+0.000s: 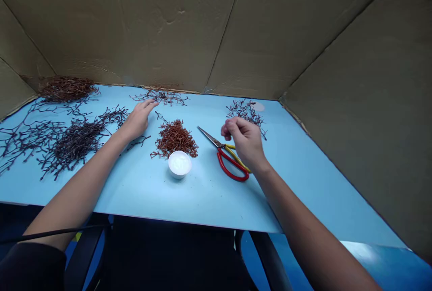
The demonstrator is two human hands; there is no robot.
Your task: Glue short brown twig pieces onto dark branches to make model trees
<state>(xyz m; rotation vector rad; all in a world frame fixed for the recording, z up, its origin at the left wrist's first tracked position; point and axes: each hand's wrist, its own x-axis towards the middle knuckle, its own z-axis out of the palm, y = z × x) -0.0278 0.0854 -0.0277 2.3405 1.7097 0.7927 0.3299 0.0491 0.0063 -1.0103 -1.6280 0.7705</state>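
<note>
Two bare hands work above scattered heaps of dried, branching twigs. Brown cardboard panels (162, 25) close off the far side and right, and a pale blue counter (209, 205) runs beneath everything.

Far beyond the left fingers (148, 105) sits a brown twig heap (67, 89); to their left, a wide dark twig tangle (76, 142) sprawls toward the counter's edge. A dark twig sprig (245, 113) lies just beyond the right fingers (229, 124). Between the hands is a reddish-brown twig pile (175, 140) – the densest heap in view.

Just below that pile stands a small white bowl (179, 164) holding something white; glare hides what it is. Red-and-yellow-handled scissors (229, 160) lie under the right hand (243, 140), blades closed and pointing toward the pile; contact with the hand can't be told.

The left hand (138, 120) lies low, fingers extended and open, holding nothing, tips near a brown twig sprig (162, 97). The right fingers are curled, pinched together in the air – anything between them is too small to see.
</note>
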